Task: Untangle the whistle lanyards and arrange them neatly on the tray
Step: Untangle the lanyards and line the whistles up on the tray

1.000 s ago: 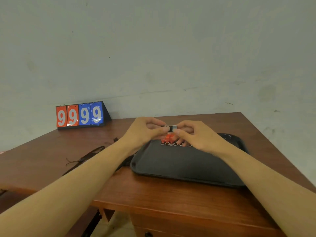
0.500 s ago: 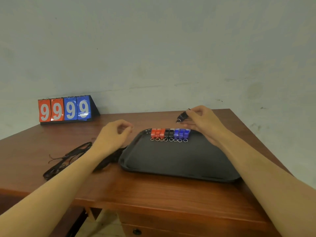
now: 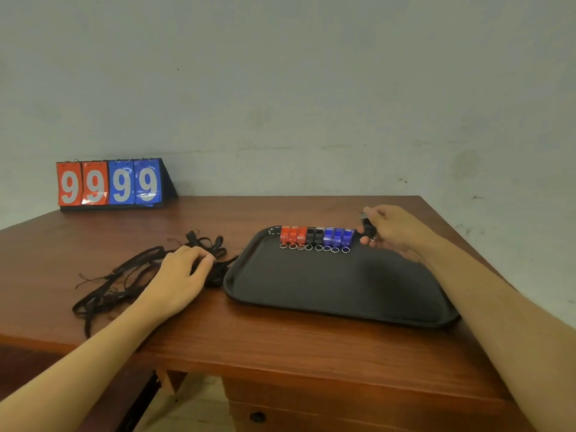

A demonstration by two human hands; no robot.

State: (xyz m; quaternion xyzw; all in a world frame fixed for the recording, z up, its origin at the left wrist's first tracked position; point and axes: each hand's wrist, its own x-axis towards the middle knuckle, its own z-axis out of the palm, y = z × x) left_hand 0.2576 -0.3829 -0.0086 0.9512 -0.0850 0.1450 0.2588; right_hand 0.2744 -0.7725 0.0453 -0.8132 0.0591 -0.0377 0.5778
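A dark tray [image 3: 327, 291] lies on the wooden table. Along its far edge stands a row of whistles [image 3: 316, 236]: red on the left, black in the middle, blue on the right, each with a small metal ring. My right hand [image 3: 394, 233] pinches a black whistle [image 3: 367, 227] just right of the row, above the tray's far right corner. A tangle of black lanyards [image 3: 124, 275] lies on the table left of the tray. My left hand [image 3: 180, 275] rests on the tangle with its fingers curled into the straps near the tray's left rim.
A flip scoreboard [image 3: 110, 185] reading 9999 stands at the back left against the wall. The table's front edge [image 3: 280, 366] runs below the tray, with a drawer knob [image 3: 257, 416] under it. The table's right edge lies close behind my right hand.
My hands have parted from the middle of the tray. The left one has gone down onto the lanyard tangle; the right one carries the black whistle to the right end of the row.
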